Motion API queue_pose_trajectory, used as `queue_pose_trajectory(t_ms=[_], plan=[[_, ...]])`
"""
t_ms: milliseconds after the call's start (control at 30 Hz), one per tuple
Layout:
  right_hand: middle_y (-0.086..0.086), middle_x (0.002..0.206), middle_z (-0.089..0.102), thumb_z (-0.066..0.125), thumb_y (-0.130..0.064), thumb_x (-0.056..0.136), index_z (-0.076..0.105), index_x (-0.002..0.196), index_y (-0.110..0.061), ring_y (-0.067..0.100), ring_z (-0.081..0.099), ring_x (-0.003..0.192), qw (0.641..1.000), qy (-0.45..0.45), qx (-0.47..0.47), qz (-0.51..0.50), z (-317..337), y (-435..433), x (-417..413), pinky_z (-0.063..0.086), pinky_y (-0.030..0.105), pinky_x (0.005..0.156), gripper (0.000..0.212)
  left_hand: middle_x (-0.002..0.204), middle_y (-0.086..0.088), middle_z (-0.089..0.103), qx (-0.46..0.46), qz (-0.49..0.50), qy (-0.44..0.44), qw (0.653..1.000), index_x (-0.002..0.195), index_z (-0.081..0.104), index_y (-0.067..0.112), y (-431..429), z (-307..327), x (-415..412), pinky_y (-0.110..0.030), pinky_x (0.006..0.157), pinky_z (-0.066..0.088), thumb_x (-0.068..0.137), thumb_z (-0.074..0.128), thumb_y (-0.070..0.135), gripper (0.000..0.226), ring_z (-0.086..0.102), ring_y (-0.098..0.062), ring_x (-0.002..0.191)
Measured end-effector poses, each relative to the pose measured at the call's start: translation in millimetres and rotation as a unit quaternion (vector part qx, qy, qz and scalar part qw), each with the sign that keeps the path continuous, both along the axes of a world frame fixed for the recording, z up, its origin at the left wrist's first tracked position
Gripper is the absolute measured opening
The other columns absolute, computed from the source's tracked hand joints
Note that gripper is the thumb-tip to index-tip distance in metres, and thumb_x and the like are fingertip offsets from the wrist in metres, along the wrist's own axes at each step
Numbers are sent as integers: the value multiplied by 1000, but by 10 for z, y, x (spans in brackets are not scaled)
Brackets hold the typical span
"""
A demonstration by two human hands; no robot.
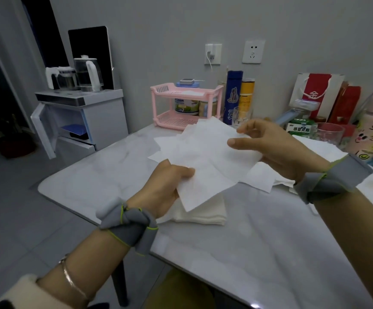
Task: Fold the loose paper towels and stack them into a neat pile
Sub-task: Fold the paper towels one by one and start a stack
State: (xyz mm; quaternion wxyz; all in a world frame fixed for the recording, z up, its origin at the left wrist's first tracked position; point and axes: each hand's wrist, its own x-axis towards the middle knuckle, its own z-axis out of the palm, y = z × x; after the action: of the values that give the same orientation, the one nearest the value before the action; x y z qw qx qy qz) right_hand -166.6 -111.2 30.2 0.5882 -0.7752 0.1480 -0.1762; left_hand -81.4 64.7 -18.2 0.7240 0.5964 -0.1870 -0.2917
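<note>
Fingers (249,127) of right hand (279,150) bent round far-right edge of thin white square paper towel (210,157), thumb laid across top face, sheet nipped between thumb and forefinger. On left hand (163,188), thumb pressed flat on near-left corner of same sheet, other fingers tucked underneath and mostly hidden, corner firmly pinched. Sheet held spread between both hands, tilted, raised clear of white marble-patterned table (259,253). Just below near corner and close beside left wrist, neat pile of folded white towels (203,214), lying flat on table. Beyond and beneath raised sheet, loose unfolded white towels (170,144) scattered and overlapping, more spilling out toward right wrist. Grey fabric wristband (129,226) with yellow-green stitching on left wrist, matching one on right; thin metal bangle (74,282) further up left forearm. Along far table edge by grey wall: pink plastic two-tier rack (185,103) with tins inside, dark blue flask (234,97) and yellow canister (246,94) just to its right, green-and-white medicine box (301,128), clear glass tumbler (329,134), red-and-white paper gift bag (317,92), pink cartoon-printed bottle (372,130) at right edge. On floor to left, white cabinet (105,117), door ajar, two kettles on top
</note>
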Motion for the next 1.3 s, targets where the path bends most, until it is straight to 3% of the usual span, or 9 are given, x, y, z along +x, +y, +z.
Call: queue_pose_trajectory(t_ms=[100,233,433,533,600,767,933,1100,1300], plan=[[7,122,59,75,-27,56,51,125,-11,25,63,99,985,85,150,19,-60,-73,23,56,35,79,75,109,-8,69,29,-36,-47,998,111,62,7,30,84,57,-33,84,54,89,49,-6,29,66,-25,99],[14,97,69,67,-7,78,53,118,-4,26,70,67,969,96,230,-6,-195,-182,63,58,35,52,43,92,1,71,100,-54,-113,987,95,63,17,10,93,175,-28,70,58,90,55,5,15,68,-14,80],[14,126,56,77,-4,70,44,134,-6,34,61,105,987,127,80,-50,-289,-366,96,50,44,92,71,65,0,55,213,7,-186,959,65,47,13,-21,-87,330,-14,40,39,87,64,25,30,53,-11,52],[8,136,47,79,-13,71,40,137,-11,29,54,113,980,194,-13,-39,-329,-387,109,49,39,93,77,56,0,31,261,34,-260,929,55,28,19,-51,-229,372,-19,44,25,84,67,26,50,30,-14,52],[3,111,59,78,-17,72,47,127,-10,21,62,90,972,227,-60,-23,-357,-391,101,56,30,73,64,53,2,26,279,51,-324,903,53,26,19,-65,-295,379,-18,43,20,83,67,28,52,24,-12,49],[-15,77,41,78,-25,74,47,125,-13,3,47,63,956,258,-139,-22,-412,-420,113,36,8,31,60,54,4,35,331,82,-408,847,55,31,17,-102,-434,371,-26,52,27,83,65,35,47,32,-12,51],[-7,84,53,80,-25,70,48,87,-21,8,57,67,943,294,-154,-13,-505,-470,138,48,15,43,36,65,7,45,353,100,-435,823,65,42,18,-104,-550,327,-27,54,29,83,61,43,36,41,-11,62],[5,89,55,78,-31,73,36,122,-7,20,56,78,889,354,-286,-48,-481,-416,80,51,35,79,69,101,-1,53,373,124,-395,830,108,47,19,35,-555,393,-31,73,41,84,51,58,46,53,-19,89],[7,115,55,66,-29,84,47,127,-16,18,52,97,887,138,-439,-50,-275,-196,64,41,26,79,49,122,-12,43,553,154,-408,709,117,49,9,312,-592,524,-37,90,33,85,47,62,62,37,-31,117]])
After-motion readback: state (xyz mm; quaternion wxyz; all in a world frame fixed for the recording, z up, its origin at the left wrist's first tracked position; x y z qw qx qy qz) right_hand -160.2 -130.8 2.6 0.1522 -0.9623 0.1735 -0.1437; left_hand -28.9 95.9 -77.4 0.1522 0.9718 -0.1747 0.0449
